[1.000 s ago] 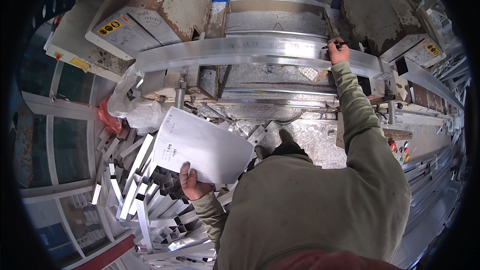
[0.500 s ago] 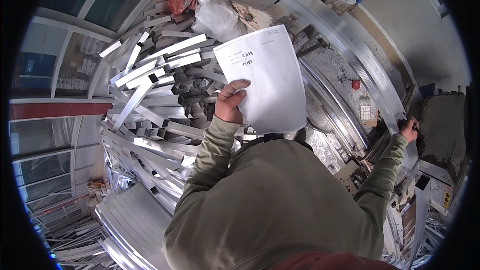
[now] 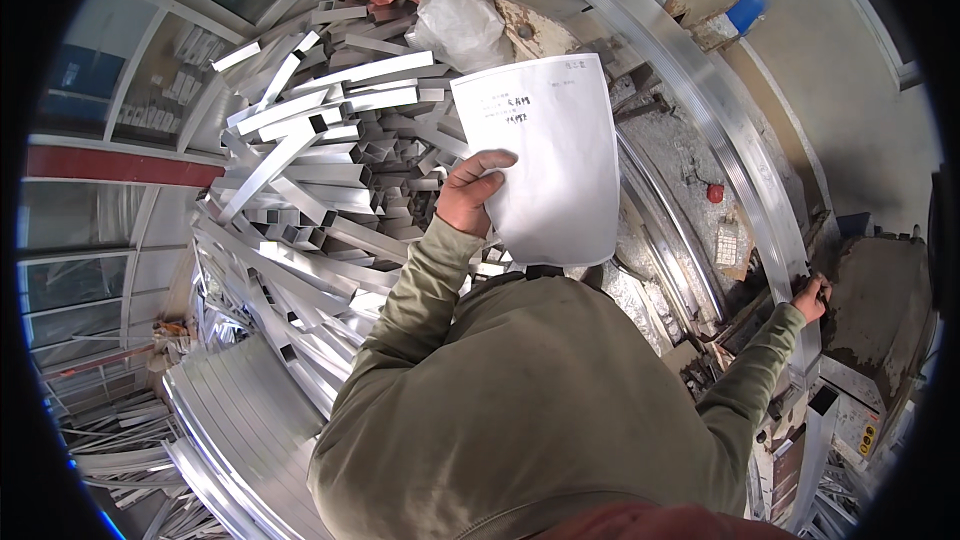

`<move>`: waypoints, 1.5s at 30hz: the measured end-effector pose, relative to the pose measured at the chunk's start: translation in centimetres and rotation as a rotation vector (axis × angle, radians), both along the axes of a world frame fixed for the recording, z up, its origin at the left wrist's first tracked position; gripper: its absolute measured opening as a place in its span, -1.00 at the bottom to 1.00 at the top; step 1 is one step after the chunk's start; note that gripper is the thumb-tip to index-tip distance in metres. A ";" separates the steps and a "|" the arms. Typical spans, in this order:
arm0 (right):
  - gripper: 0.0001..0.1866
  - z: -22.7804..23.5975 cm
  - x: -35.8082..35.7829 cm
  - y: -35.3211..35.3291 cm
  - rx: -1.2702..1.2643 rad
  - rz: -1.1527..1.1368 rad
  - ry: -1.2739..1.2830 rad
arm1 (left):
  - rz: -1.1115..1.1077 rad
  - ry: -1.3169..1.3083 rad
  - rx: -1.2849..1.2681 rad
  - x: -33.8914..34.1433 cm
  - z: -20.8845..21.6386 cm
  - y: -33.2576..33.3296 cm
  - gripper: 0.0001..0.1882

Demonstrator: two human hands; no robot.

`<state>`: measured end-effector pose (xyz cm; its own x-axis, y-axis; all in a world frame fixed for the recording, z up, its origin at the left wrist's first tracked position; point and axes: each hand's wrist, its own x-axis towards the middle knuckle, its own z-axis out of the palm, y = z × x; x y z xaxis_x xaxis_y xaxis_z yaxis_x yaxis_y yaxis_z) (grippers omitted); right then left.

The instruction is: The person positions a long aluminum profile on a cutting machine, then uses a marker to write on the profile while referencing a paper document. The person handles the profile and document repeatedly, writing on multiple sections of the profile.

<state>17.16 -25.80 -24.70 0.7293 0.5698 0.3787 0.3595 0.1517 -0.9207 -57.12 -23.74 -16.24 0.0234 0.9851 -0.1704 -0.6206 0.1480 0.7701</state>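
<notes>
My left hand (image 3: 470, 192) pinches the lower left edge of a white sheet of paper (image 3: 560, 170), thumb on its front. Printed and handwritten lines run across the upper part of the sheet. Out to the right, my right hand (image 3: 810, 298) is closed at a small dark part beside a long silver metal rail (image 3: 735, 125); its fingers hide what they grip. Both forearms are in green sleeves.
Cut aluminium tubes (image 3: 350, 175) are heaped at the left. Plastic bags (image 3: 460, 25) lie at the back. A red knob (image 3: 715, 193) and a keypad-like white block (image 3: 729, 242) sit on the dusty machine bed. Long flat profiles (image 3: 245, 400) are stacked at lower left.
The view has shifted slightly, so the surroundings sit differently in the picture. My left hand still holds the sheet, and my right hand stays closed beside the rail.
</notes>
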 end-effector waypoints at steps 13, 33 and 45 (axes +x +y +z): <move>-0.80 3.2 -5.0 0.9 -0.077 -0.005 -0.025 | 0.023 0.036 0.047 0.8 -2.2 0.3 -0.62; -0.84 2.9 -5.3 0.5 -0.058 -0.005 0.061 | -0.055 0.043 0.064 2.0 -1.5 0.7 -0.62; -0.84 2.6 -5.3 0.4 -0.050 0.051 0.056 | -0.054 0.023 0.067 1.4 -2.6 0.5 -0.60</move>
